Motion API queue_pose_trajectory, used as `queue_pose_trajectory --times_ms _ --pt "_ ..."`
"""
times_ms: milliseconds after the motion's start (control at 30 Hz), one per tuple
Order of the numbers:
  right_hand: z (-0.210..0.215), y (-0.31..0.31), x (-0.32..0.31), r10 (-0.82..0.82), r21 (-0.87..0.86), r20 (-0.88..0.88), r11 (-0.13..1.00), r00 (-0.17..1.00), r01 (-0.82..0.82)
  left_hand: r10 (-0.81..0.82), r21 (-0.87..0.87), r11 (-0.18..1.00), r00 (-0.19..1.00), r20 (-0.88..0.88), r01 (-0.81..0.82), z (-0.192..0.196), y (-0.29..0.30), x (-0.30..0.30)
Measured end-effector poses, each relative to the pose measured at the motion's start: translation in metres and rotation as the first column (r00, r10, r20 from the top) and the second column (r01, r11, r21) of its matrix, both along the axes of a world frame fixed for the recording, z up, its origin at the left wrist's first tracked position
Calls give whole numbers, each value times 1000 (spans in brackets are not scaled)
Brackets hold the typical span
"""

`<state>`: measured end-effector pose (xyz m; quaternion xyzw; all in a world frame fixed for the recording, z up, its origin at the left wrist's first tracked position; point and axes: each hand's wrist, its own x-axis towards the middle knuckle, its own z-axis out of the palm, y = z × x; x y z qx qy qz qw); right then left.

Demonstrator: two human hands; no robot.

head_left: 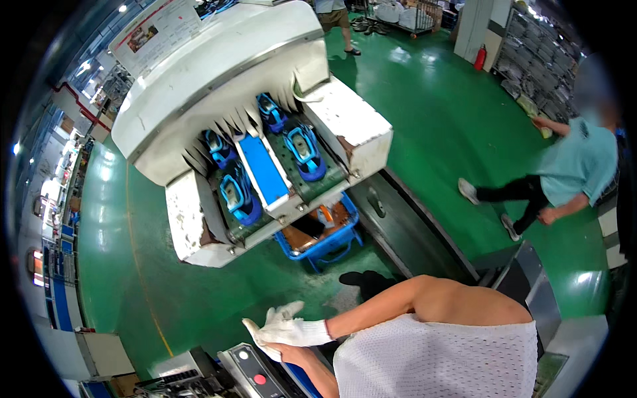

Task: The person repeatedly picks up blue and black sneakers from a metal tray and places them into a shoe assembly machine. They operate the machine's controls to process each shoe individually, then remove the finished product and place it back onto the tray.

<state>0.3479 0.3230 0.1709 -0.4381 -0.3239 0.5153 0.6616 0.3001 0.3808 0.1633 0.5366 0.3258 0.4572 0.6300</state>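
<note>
My right hand (285, 330), in a white knit glove, reaches left with its fingers stretched and spread. Bare at the wrist, my left hand (290, 353) is pressed against the palm side of that glove, gripping white glove cloth; its fingertips are partly hidden. Both hands are beside a control box (251, 371) with a red and a white button. Ahead, a white conveyor machine (219, 60) with a slit curtain has several blue shoes (304, 152) in its opening, in two lanes around a blue centre strip (263, 169). Neither hand touches the shoes.
A blue crate (325, 251) holding brown material and a dark object stands under the machine's front. A dark metal rail (424, 232) runs beside it. On the right a person in a light green shirt (577, 162) walks near stacked bags (541, 60). A red extinguisher (480, 58) stands farther back.
</note>
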Motion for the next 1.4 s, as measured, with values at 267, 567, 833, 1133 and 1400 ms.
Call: queue_pose_trajectory --times_ms 267,567,833,1133,1400 --pt "-110 31 -120 230 -690 719 352 655 633 -404 -479 794 914 46 375 -184 14 -108" --pt "-141 -52 -75 -332 -485 445 691 831 536 -385 -505 815 917 -103 285 -194 -56 -60" --pt "-31 -144 -89 -337 -602 17 748 941 279 -244 -540 830 961 -131 137 -216 -79 -57" --pt "-17 -218 -101 -187 -411 304 859 934 306 -118 -397 917 970 -213 24 -171 -103 -65" --pt "1 -211 -66 -397 -320 371 794 840 517 -170 -432 902 909 -380 -12 -120 -87 -102"
